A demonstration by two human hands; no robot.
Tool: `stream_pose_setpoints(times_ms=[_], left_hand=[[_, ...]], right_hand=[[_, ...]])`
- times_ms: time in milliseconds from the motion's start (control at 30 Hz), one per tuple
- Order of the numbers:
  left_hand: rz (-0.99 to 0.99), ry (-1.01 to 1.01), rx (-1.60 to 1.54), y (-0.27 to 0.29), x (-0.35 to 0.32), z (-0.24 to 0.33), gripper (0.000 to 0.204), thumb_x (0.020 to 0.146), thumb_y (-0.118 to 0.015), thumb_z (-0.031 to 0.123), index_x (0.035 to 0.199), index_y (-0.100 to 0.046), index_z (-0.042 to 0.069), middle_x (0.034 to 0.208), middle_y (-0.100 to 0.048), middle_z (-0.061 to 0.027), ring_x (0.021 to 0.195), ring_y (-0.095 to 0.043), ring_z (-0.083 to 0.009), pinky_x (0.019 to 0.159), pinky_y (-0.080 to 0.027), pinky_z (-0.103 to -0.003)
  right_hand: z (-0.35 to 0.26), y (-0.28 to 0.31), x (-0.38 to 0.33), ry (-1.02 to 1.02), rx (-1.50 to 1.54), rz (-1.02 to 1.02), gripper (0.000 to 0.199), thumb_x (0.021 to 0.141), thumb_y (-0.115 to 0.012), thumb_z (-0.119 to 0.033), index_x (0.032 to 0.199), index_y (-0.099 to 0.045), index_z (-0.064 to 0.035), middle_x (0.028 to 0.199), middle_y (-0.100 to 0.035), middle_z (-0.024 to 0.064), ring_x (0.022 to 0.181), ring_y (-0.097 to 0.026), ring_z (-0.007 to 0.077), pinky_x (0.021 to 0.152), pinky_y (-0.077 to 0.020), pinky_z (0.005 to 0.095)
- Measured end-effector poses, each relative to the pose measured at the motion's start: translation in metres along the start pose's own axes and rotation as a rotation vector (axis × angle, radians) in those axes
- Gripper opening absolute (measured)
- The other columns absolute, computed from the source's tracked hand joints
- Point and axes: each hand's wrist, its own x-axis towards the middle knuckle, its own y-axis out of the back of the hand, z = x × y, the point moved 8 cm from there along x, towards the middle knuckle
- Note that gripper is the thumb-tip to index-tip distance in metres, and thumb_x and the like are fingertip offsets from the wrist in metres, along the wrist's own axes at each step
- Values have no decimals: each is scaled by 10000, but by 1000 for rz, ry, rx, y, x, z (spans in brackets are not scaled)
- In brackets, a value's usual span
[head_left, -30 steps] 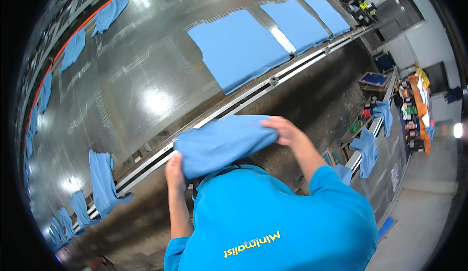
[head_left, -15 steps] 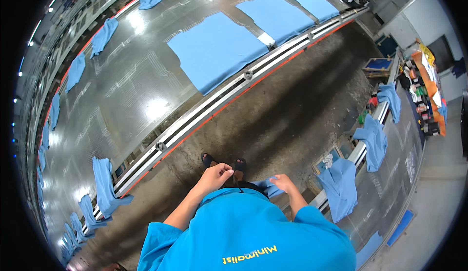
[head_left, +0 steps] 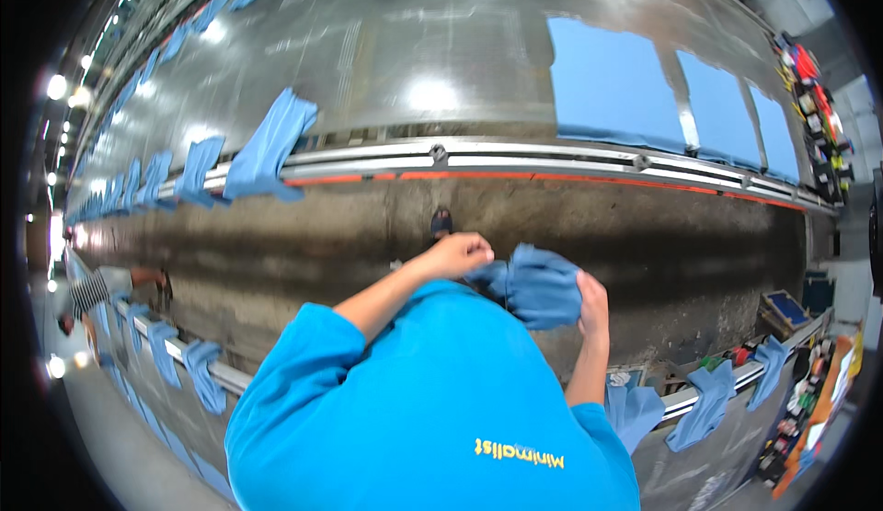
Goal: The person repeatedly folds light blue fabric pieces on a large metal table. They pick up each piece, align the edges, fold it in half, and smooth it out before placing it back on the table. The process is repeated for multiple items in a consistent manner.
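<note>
A bunched piece of blue fabric (head_left: pixel 544 290) hangs in front of my waist, above the floor of the aisle. My right hand (head_left: pixel 593 304) grips its right side, with the fingers partly hidden behind the folds. My left hand (head_left: pixel 463 255) is curled closed just beyond the fabric's left end. Whether anything is pinched in its fingers, or whether it touches the cloth, I cannot make out.
Ahead runs a long grey table (head_left: pixel 386 60) with a metal rail (head_left: pixel 533 154). Flat blue panels (head_left: pixel 612 83) lie on its right; crumpled blue pieces (head_left: pixel 271 148) hang over its edge at left. Behind stands another table with draped pieces (head_left: pixel 704 405). A person (head_left: pixel 101 290) bends at far left.
My view has turned left, so the long table now lies across the front. The blue fabric in my right hand has come up from beside my waist to in front of me, near my left hand.
</note>
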Motion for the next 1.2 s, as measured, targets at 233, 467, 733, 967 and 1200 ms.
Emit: stream_pose_setpoints(times_ms=[233,467,733,967,1200], left_hand=[[419,-36,-305,130,3,-18,574,1035,-693,309,1480,-494,4,1320,-642,-113,1121,-627,-157,909,-532,-326],[518,-47,-702,240,41,-42,810,1072,-341,694,1500,-512,27,1391,-618,-140,1225,-606,-216,1084,-466,-380],[15,321,-1035,250,76,2,1070,948,-221,898,1359,-647,6,1317,-673,-179,1300,-574,-272,1127,-422,-442],[5,-68,-920,356,88,0,621,1037,-598,515,1375,-593,-6,1271,-675,-173,1169,-672,-261,1081,-529,-436],[216,357,-747,390,79,-40,706,1039,-570,592,1313,-656,-53,1212,-710,-201,1040,-696,-233,912,-566,-349]], right_hand=[[-167,-223,8,19,-69,-546,261,921,-780,-176,1094,-723,11,995,-683,-12,876,-585,71,767,-463,242],[-259,-317,64,114,73,-622,840,777,-804,-346,1407,-528,136,1311,-666,247,1185,-678,336,1042,-531,448],[-315,-337,135,342,278,-239,892,818,-649,-484,1437,-470,132,1378,-603,310,1237,-636,384,1063,-512,472],[-293,-316,222,117,435,-124,530,1093,-516,-344,1449,-503,48,1425,-602,215,1294,-616,324,1133,-480,493],[-263,-328,278,37,295,-85,355,1077,-563,-203,1312,-600,60,1244,-697,148,1118,-687,227,1015,-533,382]])
